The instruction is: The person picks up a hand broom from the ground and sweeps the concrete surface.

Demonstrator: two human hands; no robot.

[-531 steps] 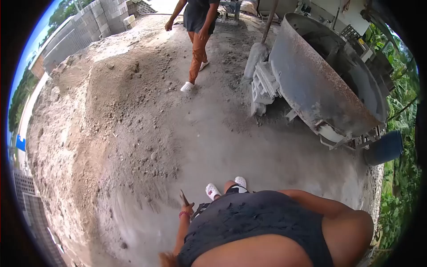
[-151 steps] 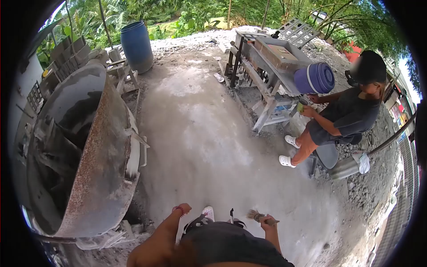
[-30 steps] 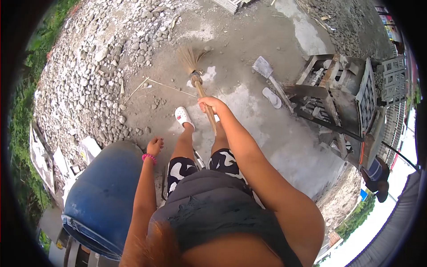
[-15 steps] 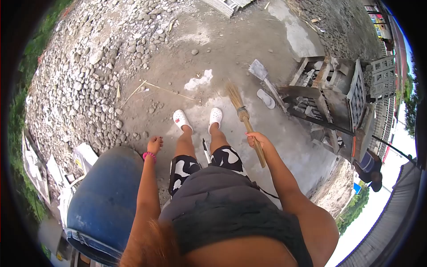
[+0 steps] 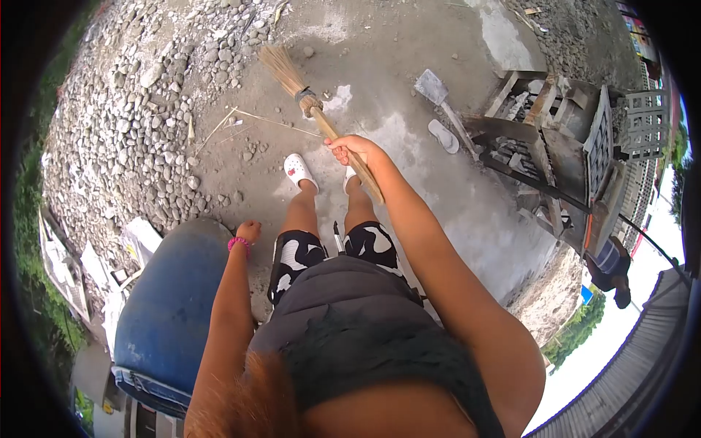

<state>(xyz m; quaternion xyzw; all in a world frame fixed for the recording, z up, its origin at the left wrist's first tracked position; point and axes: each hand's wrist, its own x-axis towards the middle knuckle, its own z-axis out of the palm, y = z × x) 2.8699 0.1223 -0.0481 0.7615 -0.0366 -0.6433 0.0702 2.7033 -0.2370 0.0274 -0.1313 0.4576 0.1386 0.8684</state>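
My right hand (image 5: 355, 151) is wrapped round the wooden handle of a stick broom (image 5: 309, 103), near the handle's lower end. The broom slants up and to the left in front of my feet, its straw bristles (image 5: 281, 67) spread over the dirt ground. A dark band binds bristles and handle together. My left hand (image 5: 249, 231), with a pink band on the wrist, hangs by my left thigh with fingers curled in and nothing showing in it. Right beside it stands a large blue barrel (image 5: 171, 292). White clogs (image 5: 299, 169) are on my feet, the right one partly behind my right arm.
Loose stones (image 5: 139, 124) cover the ground at left. A thin bent stick (image 5: 274, 121) lies ahead of my feet. To the right are a shovel (image 5: 437, 91), a lone slipper (image 5: 443, 136) and a scorched wooden structure (image 5: 544, 139). A person (image 5: 610, 270) is in the right background.
My right hand has swung the broom leftward and forward, so its bristles moved from right of my feet to the upper left. The left hand has shifted only slightly.
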